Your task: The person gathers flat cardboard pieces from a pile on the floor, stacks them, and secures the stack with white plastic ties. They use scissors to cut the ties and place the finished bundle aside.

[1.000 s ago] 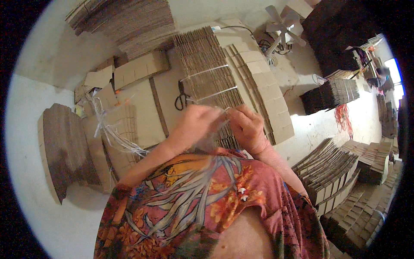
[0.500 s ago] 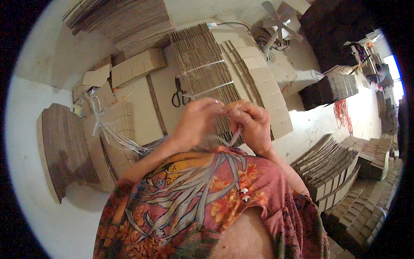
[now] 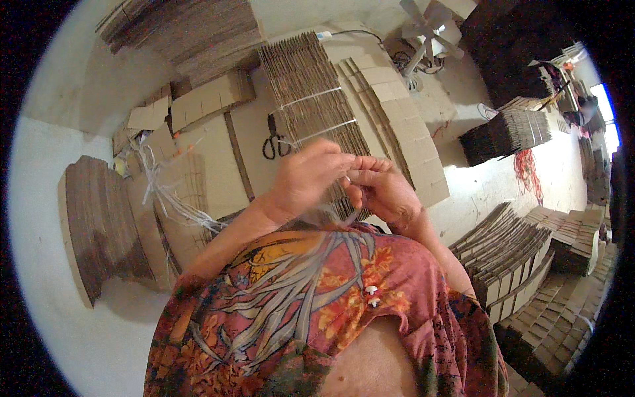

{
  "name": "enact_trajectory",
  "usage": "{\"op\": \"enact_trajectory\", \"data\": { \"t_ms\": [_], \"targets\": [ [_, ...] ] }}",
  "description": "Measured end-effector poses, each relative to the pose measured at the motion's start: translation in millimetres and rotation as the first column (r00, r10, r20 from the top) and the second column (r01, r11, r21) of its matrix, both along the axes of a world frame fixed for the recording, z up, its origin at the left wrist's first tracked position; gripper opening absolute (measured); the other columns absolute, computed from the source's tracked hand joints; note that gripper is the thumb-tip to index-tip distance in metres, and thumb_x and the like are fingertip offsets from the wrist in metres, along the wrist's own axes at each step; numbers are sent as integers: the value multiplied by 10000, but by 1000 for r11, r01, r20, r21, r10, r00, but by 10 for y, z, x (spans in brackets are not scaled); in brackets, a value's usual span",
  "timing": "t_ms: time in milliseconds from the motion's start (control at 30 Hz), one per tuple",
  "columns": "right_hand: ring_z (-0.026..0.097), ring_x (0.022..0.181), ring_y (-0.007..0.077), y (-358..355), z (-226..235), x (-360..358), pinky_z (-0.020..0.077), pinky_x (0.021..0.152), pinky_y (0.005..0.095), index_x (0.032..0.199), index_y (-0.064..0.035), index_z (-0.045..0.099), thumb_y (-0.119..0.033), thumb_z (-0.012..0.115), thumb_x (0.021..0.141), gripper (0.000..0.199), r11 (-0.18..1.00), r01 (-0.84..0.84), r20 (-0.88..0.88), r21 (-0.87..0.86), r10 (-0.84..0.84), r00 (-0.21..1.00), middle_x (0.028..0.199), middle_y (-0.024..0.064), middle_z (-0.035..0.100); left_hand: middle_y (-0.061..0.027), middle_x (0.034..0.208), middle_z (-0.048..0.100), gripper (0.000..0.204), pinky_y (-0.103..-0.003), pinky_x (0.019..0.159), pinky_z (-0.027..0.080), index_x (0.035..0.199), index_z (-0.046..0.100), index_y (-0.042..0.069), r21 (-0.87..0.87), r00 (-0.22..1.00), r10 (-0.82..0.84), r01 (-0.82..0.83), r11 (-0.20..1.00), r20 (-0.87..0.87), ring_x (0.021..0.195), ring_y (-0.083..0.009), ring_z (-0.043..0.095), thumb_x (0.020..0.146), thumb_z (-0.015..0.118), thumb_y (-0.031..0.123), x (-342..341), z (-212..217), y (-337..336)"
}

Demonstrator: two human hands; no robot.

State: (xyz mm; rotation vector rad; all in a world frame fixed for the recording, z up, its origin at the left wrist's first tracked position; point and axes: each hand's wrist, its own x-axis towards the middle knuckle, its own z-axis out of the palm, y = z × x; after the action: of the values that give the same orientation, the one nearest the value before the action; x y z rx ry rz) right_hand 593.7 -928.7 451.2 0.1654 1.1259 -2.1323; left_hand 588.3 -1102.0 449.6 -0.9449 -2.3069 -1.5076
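My left hand [image 3: 305,180] and my right hand [image 3: 389,196] meet in front of my chest, fingertips pinched together. A thin white plastic string [image 3: 350,217] runs between them and hangs below the fingers, partly blurred; the exact grip is hidden. Beneath the hands, a long bundle of corrugated cardboard pieces [image 3: 301,69] stretches away from me. White string bands [image 3: 316,97] cross it in two places. Black-handled scissors [image 3: 272,147] lie left of the bundle, near my left hand, touched by neither hand.
A bunch of loose white strings [image 3: 175,205] trails at the left. Cardboard stacks stand at the left [image 3: 102,228], far left [image 3: 211,40] and right [image 3: 506,248]. A fan [image 3: 430,33] stands at the far right, and red string [image 3: 527,173] hangs beside another cardboard bundle [image 3: 512,135].
My left hand has shifted slightly up and right, its fingers now overlapping the right fingertips. My right hand has turned, and the hanging string end shows less.
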Motion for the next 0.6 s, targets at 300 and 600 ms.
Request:
{"op": "enact_trajectory", "data": {
  "t_ms": [300,600],
  "targets": [
    [469,494,93,1,-27,21,383,459,224,800,-29,582,-115,527,836,108,999,24,13,-25,-24,1000,603,24,530,-86,740,539,158,-293,561,443,820,573,32,-122,990,-15,-2,993,-141,645,-212,533,702,668,75,11,0,-21],
    [460,488,89,27,-72,-12,375,447,222,803,-39,580,-136,523,850,122,978,187,19,-92,-186,982,579,7,509,-90,692,527,159,-278,526,425,839,608,0,-228,998,47,-55,972,-43,593,-191,524,725,662,97,46,-4,29]
  ]
}}
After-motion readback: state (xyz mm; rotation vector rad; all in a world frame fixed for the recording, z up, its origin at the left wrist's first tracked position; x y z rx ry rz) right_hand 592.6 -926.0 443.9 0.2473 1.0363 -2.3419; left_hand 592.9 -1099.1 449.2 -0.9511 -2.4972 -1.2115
